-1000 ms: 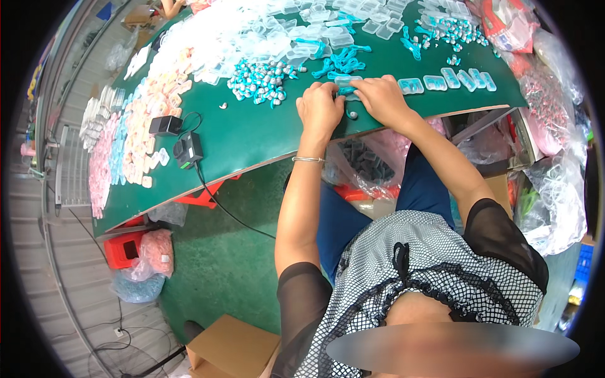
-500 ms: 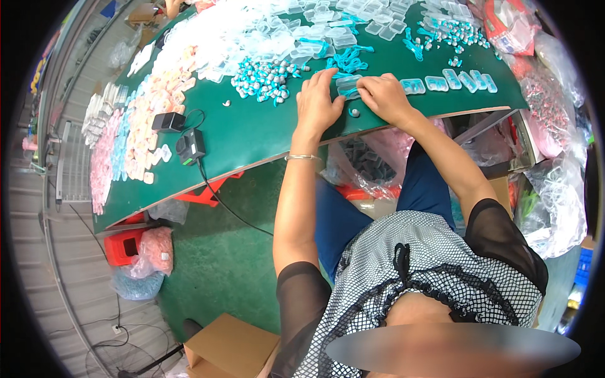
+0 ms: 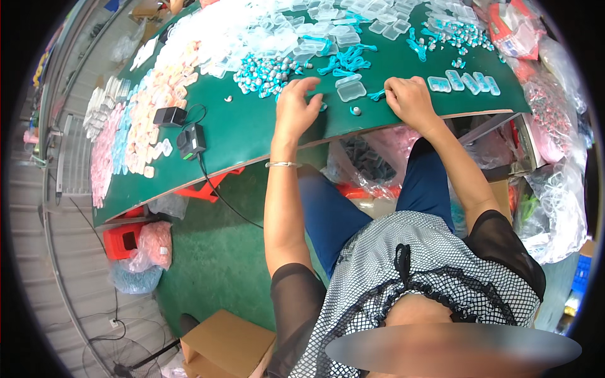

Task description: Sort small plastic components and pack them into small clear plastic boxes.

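Observation:
A clear plastic box (image 3: pixel 350 89) lies open on the green table between my hands. My left hand (image 3: pixel 296 112) is to its left, thumb and fingers apart, with a small grey-and-teal earplug (image 3: pixel 323 107) beside the thumb. My right hand (image 3: pixel 409 102) is to the box's right, fingers closed on a teal cord (image 3: pixel 376 96) whose end sticks out toward the box. A single earplug (image 3: pixel 356 111) sits near the table edge below the box. Beyond it lie bundled teal cords (image 3: pixel 346 60) and, to their left, a pile of grey-and-teal earplugs (image 3: pixel 268 74).
Several filled clear boxes (image 3: pixel 469 83) stand in a row right of my right hand. Heaped clear boxes (image 3: pixel 252 41) cover the back of the table (image 3: pixel 233 138). Peach pieces (image 3: pixel 161 104) and a black device (image 3: pixel 191 142) with a cable are at left. Plastic bags (image 3: pixel 545 120) crowd the right.
My hands have drawn apart, left hand to the left and right hand to the right. The clear box between them is now uncovered and open, and a teal cord shows at my right fingers.

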Demonstrator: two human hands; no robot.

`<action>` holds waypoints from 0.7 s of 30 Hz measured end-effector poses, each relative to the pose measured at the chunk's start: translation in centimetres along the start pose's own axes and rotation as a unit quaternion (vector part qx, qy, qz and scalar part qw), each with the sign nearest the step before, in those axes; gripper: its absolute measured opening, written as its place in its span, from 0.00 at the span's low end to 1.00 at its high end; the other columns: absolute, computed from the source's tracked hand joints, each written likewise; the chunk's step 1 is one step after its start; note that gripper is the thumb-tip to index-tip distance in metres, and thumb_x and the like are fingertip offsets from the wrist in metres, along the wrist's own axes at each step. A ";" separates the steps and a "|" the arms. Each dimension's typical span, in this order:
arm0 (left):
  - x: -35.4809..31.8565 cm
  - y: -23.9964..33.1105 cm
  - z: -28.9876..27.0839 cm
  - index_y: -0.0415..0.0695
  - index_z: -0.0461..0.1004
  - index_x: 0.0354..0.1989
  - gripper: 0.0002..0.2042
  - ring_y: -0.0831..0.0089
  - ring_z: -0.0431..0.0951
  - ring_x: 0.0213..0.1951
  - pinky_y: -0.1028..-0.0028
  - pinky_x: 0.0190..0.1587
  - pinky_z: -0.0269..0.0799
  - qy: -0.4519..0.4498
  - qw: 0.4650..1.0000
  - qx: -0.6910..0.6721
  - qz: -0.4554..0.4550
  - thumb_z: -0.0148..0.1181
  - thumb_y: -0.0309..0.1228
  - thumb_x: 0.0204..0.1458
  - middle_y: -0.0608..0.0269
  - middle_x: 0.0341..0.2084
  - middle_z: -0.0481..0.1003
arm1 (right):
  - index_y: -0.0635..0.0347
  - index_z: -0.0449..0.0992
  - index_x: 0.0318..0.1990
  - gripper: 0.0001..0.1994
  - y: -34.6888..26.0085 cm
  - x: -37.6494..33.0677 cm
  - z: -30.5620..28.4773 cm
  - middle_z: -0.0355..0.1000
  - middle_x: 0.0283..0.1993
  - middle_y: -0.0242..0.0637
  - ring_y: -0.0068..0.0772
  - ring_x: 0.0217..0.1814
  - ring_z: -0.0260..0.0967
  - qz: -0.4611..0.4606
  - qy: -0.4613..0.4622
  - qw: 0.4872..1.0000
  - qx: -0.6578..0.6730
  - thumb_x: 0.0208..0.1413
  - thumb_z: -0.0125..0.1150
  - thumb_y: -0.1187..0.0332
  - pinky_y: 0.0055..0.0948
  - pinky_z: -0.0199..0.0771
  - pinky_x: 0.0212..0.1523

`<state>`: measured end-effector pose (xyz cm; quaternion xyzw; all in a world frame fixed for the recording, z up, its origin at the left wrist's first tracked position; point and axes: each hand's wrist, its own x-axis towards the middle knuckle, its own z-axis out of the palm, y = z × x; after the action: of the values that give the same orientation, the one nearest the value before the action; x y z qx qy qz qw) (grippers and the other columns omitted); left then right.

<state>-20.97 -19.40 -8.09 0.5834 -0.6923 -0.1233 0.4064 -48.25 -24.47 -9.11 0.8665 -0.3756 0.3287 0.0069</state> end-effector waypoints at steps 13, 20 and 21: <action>-3.0 0.5 0.0 0.40 0.80 0.35 0.08 0.66 0.77 0.26 0.71 0.32 0.73 -0.006 0.999 0.047 -0.011 0.64 0.22 0.45 0.57 0.30 0.77 | 0.53 0.76 0.34 0.05 -4.3 0.4 1.4 0.71 0.33 0.31 0.36 0.40 0.71 -0.073 -0.084 0.985 0.131 0.50 0.63 0.67 0.38 0.62 0.42; -0.4 1.1 -1.5 0.39 0.79 0.33 0.07 0.62 0.80 0.29 0.68 0.33 0.74 -0.130 0.988 0.074 -0.023 0.65 0.22 0.43 0.54 0.29 0.79 | 0.52 0.76 0.33 0.05 -4.7 -0.1 1.2 0.71 0.34 0.29 0.33 0.42 0.69 -0.102 -0.044 0.984 0.138 0.47 0.64 0.70 0.37 0.60 0.46; -0.3 0.8 -1.5 0.40 0.79 0.34 0.08 0.61 0.80 0.28 0.68 0.33 0.74 -0.132 0.987 0.088 0.005 0.65 0.22 0.43 0.54 0.29 0.79 | 0.52 0.75 0.33 0.06 -4.7 0.0 1.2 0.71 0.34 0.29 0.33 0.42 0.69 -0.082 -0.040 0.982 0.163 0.47 0.64 0.71 0.37 0.60 0.47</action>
<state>-20.53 -18.41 -6.76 0.5922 -0.7509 -0.1355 0.2589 -44.45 -21.41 -8.93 0.8961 -0.2448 0.3493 -0.1226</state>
